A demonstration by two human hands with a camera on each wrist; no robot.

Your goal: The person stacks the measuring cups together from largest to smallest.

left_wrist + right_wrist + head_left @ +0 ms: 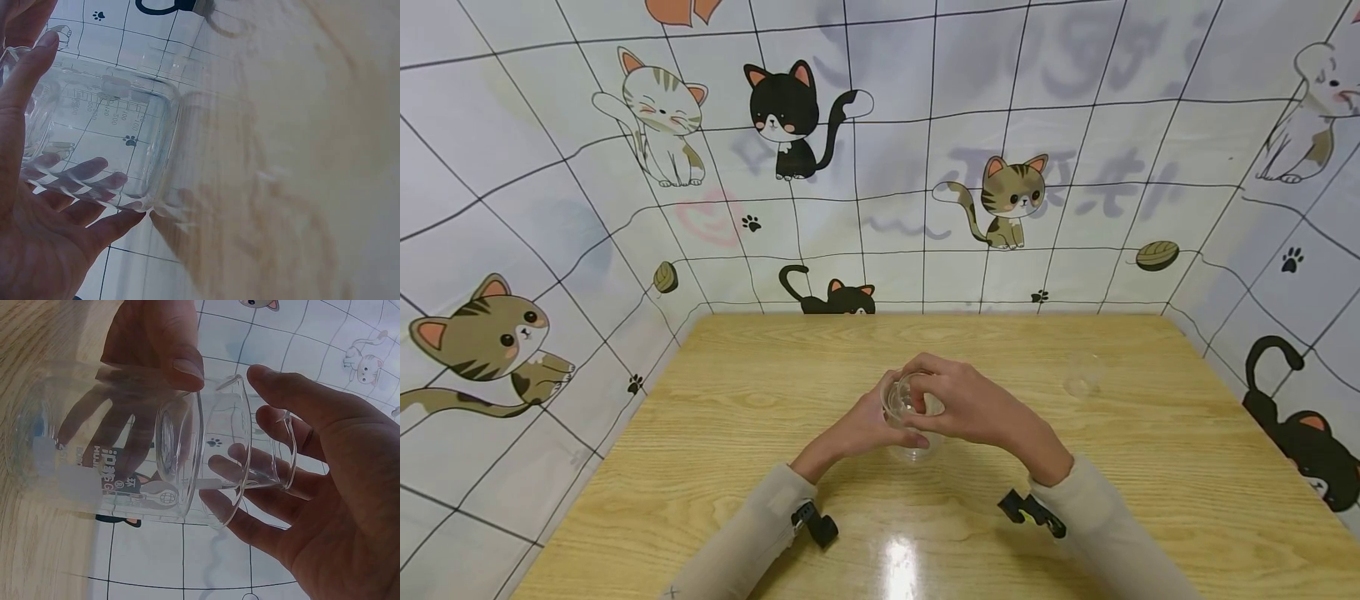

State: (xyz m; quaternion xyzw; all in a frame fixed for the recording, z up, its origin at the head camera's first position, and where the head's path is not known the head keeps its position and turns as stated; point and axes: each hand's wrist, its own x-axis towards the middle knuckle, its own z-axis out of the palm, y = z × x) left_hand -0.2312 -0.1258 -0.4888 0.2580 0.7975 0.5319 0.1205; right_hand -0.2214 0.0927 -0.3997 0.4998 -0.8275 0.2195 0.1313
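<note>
A large clear glass beaker (913,455) with white print stands upright on the table in front of me. My left hand (865,427) curves round its side; in the left wrist view the fingers (94,178) show through the glass below its volume scale. Narrower clear glassware, seemingly a smaller beaker (261,472), sits at the large one's mouth, partly inside. My right hand (977,402) grips this upper piece from above, thumb and fingers around its rim. Several glass rims overlap in the right wrist view, so I cannot tell exactly how many pieces are nested.
Another clear glass vessel (1081,382) stands apart toward the back right of the wooden table (760,375). Cloth walls with printed cats (1015,200) enclose the table's back and sides. Black straps (814,523) hang at both sleeves.
</note>
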